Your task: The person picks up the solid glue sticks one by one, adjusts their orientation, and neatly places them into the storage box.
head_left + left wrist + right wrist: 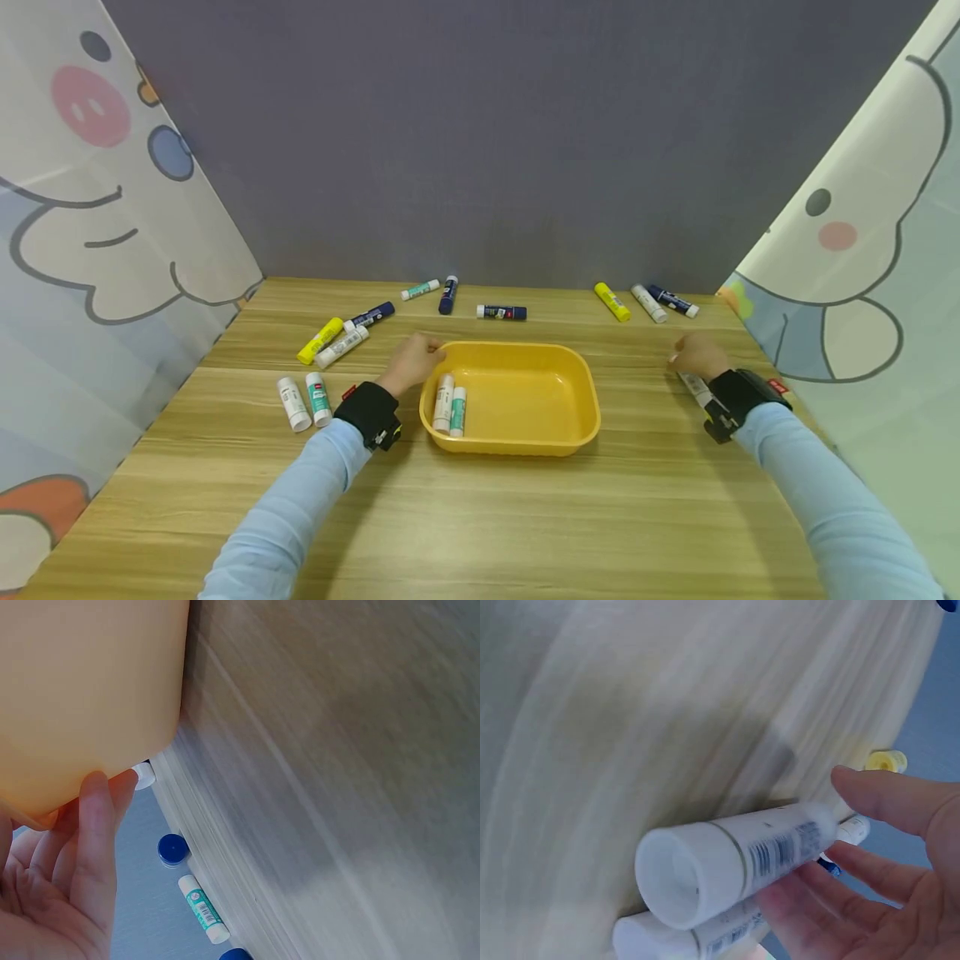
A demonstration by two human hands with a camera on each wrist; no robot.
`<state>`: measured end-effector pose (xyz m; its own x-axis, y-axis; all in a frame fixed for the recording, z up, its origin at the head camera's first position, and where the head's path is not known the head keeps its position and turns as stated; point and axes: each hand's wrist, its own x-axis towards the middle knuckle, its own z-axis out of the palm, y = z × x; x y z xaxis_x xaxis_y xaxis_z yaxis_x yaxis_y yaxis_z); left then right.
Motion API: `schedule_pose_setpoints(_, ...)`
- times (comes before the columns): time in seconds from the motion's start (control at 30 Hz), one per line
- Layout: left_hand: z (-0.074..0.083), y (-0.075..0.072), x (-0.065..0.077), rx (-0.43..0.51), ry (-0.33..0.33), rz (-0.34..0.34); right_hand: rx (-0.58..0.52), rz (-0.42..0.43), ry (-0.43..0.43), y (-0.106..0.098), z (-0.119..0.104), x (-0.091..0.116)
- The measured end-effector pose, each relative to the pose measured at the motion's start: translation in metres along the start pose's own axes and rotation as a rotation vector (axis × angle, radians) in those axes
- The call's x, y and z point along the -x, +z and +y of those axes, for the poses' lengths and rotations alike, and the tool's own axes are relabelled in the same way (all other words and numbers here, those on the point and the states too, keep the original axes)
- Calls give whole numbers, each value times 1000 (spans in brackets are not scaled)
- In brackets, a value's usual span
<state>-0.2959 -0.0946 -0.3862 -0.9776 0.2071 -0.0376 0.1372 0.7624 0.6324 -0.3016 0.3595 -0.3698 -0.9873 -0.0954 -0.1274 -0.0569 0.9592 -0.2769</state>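
Observation:
My left hand point(412, 364) pinches the rim of a yellow plastic tray point(525, 404) at its far left corner. Inside the tray, a white glue stick point(444, 403) and a green-and-white glue stick point(458, 412) lie side by side at the left end. Far to the right, my right hand point(701, 356) is low over the table beside two white glue sticks. In the right wrist view, its fingers touch the side of the upper glue stick point(739, 855), while the thumb stands apart from it. The lower glue stick point(660, 941) lies alongside, partly covered.
Left of the tray lie a white glue stick point(293, 404), a green-and-white one point(318, 399) and a cluster with a yellow one point(320, 341). Several more, including a navy glue stick point(502, 312) and a yellow one point(612, 302), lie along the grey back panel point(525, 150).

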Motion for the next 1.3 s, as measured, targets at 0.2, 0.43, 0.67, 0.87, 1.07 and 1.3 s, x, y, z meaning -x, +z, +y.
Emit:
schedule_pose_setpoints(0.2, -1, 1, -1, 2, -4, 1, -24, -33, 23, 9, 2, 1)
schedule_pose_setpoints(0.43, -2, 0, -4, -10, 14, 13, 35, -35, 57, 15, 1, -3)
schedule_pose_setpoints(0.67, -3, -1, -3, -4, 17, 9, 70, -53, 71, 15, -4, -5)
schedule_pose_setpoints(0.87, -4, 1, -3, -3, 21, 7, 95, -59, 73, 18, -3, -6)
schedule_pose_setpoints(1.07, -4, 1, -2, -8, 32, 17, 95, -62, 68, 12, -15, -6)
schedule_pose_setpoints(1.3, -1, 0, 0, -11, 23, 14, 71, -47, 17, -1, -35, -8)
